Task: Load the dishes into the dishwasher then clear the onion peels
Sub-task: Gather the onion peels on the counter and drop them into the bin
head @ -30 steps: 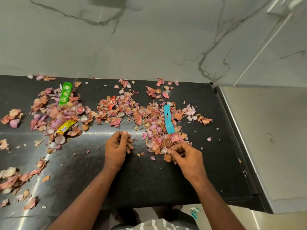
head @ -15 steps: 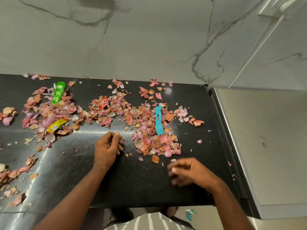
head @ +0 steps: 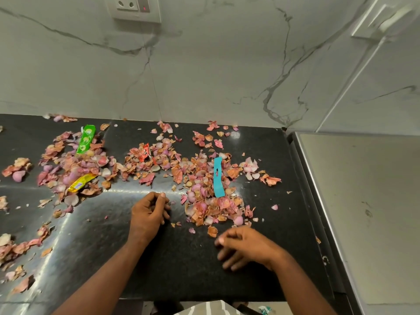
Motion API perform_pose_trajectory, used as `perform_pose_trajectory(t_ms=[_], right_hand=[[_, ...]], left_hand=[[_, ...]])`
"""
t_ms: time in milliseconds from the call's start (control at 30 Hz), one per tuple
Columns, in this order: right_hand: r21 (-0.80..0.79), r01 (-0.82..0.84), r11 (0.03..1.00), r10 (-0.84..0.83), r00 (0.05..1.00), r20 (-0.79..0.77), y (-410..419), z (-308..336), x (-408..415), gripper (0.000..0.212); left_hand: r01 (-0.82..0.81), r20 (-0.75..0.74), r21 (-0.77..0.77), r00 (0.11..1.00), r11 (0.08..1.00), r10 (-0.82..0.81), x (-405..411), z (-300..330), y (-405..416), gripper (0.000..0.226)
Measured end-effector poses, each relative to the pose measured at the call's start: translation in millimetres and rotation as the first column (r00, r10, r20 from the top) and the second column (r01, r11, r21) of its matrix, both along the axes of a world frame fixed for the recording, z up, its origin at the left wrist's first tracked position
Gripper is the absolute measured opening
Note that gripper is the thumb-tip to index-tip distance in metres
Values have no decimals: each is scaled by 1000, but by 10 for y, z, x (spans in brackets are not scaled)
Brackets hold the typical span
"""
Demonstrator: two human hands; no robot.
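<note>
Onion peels (head: 204,192) lie scattered across the black countertop (head: 159,264) in front of you, pink and orange-brown, with the thickest heap around the teal strip (head: 217,177). Take that strip as your landmark: it lies flat on top of the heap, its long side running toward the wall and back toward you.

Your left hand (head: 147,214) rests on the counter to the left of the strip and a little nearer to you, just beside the heap's left edge. Its fingers are curled in against the thumb; whether they pinch a peel you cannot tell from this view. Your right hand (head: 245,246) is nearer to you than the strip, just below the heap's near edge, palm down, fingers loosely bent and spread, holding nothing; it is slightly blurred.

Left of the strip, a red wrapper (head: 144,153) sits among more peels. Further left is a second heap, with a green wrapper (head: 86,139) at its wall side and a yellow wrapper (head: 81,182) at its near side. Loose peels trail on toward the counter's left edge and along the foot of the marble wall (head: 204,76) beyond the strip. A few single peels lie right of the strip, toward the grey steel surface (head: 363,201) that adjoins the counter. A wall socket (head: 136,7) is mounted high above.
</note>
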State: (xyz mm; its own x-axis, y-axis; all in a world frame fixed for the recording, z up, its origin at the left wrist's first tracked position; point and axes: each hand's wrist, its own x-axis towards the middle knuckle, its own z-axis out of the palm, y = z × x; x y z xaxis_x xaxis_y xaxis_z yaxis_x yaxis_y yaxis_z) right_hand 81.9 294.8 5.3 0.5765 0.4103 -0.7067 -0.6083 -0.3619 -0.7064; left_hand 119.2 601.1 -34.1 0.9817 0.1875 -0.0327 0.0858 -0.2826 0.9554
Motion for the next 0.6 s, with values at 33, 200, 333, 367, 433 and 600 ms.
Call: perform_pose_trajectory(t_ms=[33,200,333,367,433,600], right_hand=[[17,92,996,-93,993,67,90,-1,74,25],[36,251,967,-239,856,459,320,160,352,24],[180,296,938,-346,796,497,147,285,287,23],[198,335,921,-389,764,516,79,284,245,23],[119,453,883,-418,647,637,-45,229,142,23],[-390,648,654,-144,613,777,-143,-166,1,46]], left_hand=[[1,-5,2,1000,1000,-1,2,-4,1,19],[-7,-8,-5,1000,1000,7,-10,8,11,20],[-17,0,-13,1000,1000,17,-12,21,3,20],[-19,5,-13,1000,1000,19,-11,19,1,20],[-21,12,-11,1000,1000,21,-11,19,0,19],[-24,26,7,999,1000,24,-12,23,-11,21]])
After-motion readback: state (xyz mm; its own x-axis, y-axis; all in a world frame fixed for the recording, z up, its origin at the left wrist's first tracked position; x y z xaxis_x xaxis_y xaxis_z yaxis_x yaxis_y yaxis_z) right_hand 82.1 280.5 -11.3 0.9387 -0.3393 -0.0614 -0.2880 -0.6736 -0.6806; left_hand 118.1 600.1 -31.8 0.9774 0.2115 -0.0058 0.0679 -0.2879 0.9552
